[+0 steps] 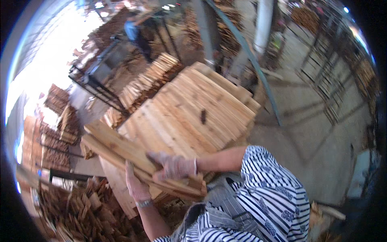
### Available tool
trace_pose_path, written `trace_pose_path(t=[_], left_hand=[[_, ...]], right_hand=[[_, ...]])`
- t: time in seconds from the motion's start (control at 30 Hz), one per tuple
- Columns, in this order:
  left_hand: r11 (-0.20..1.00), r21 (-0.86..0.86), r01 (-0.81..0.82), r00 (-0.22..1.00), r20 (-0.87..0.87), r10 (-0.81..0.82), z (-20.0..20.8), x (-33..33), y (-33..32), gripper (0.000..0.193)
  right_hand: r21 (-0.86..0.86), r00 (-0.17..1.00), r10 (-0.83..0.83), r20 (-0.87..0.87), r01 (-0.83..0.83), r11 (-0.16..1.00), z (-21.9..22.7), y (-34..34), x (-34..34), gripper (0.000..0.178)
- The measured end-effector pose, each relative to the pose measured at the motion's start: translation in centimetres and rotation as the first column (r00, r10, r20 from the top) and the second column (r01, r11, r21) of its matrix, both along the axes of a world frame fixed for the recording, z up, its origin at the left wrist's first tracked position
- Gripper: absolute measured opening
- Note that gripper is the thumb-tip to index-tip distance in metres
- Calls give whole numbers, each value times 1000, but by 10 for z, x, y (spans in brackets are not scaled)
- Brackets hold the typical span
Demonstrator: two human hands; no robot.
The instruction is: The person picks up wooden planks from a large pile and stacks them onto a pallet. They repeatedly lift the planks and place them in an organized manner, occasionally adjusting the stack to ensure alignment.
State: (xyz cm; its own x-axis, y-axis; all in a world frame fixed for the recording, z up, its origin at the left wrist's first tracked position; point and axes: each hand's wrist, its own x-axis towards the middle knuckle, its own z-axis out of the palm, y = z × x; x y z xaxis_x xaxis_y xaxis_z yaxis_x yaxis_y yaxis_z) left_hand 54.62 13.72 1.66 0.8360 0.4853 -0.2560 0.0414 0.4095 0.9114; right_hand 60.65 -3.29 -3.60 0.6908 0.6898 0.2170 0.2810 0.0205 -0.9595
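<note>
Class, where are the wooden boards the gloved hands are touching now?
In the head view, the wooden boards slant left of and below centre, by the lower-left edge of the plank stack, beneath the right hand and against the left hand.

At least 2 boards point(117, 141) slant over a broad layer of pale planks point(183, 109) — the gloved right hand point(176, 166) curls over them, the gloved left hand point(137, 187) rests against their left edge. Scrap wood point(86, 211) is heaped at lower left; farther off, 1 person in blue point(132, 31) stands beyond stacked wood strips point(147, 82).
</note>
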Motion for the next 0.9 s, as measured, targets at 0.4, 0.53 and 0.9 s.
trace_pose_path(t=[0.4, 0.53, 0.9], left_hand=[[239, 763, 601, 717, -647, 261, -111, 150, -77, 120], [235, 762, 604, 693, -647, 318, -126, 153, -66, 121], [291, 670, 683, 584, -740, 335, -90, 159, -90, 125]], right_hand=[[-825, 827, -230, 514, 550, 133, -25, -309, 205, 86], [-671, 708, -468, 529, 687, 280, -102, -320, 223, 72], [-642, 653, -380, 655, 746, 176, -99, -301, 196, 61]])
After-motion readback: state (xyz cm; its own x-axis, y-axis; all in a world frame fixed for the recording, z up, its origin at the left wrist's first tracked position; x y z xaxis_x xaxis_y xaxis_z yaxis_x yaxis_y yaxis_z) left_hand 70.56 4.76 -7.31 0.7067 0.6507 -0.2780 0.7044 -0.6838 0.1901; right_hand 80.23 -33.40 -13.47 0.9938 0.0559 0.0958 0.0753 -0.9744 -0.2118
